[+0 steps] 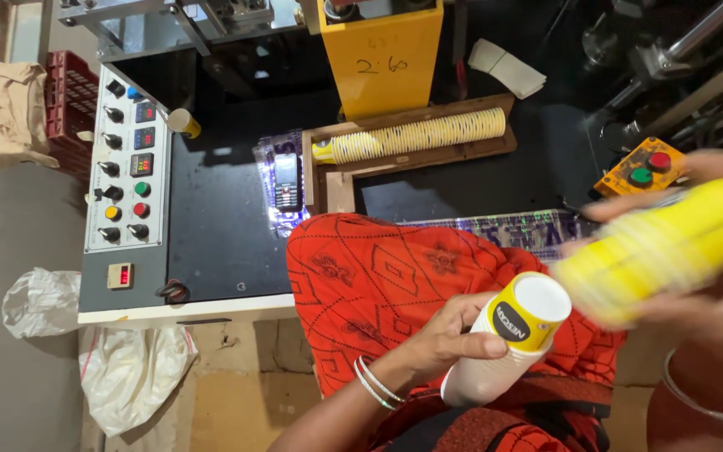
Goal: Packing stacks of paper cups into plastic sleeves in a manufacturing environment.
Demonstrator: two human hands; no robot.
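My left hand (445,335) grips a short stack of white and yellow paper cups (512,335) over my lap, bottom end facing up. My right hand (705,285) holds a longer, blurred stack of yellow paper cups (671,247) just to the right of it, tilted up to the right. Red patterned cloth (378,276) covers my lap beneath both hands. A long row of nested yellow cups (416,136) lies in a wooden tray (428,159) on the black machine table.
A control panel (127,167) with knobs and coloured buttons runs along the table's left. A mobile phone (285,181) lies near the tray. A yellow box (382,54) stands behind it. A small yellow button box (639,167) sits right. White bags (127,368) lie on the floor.
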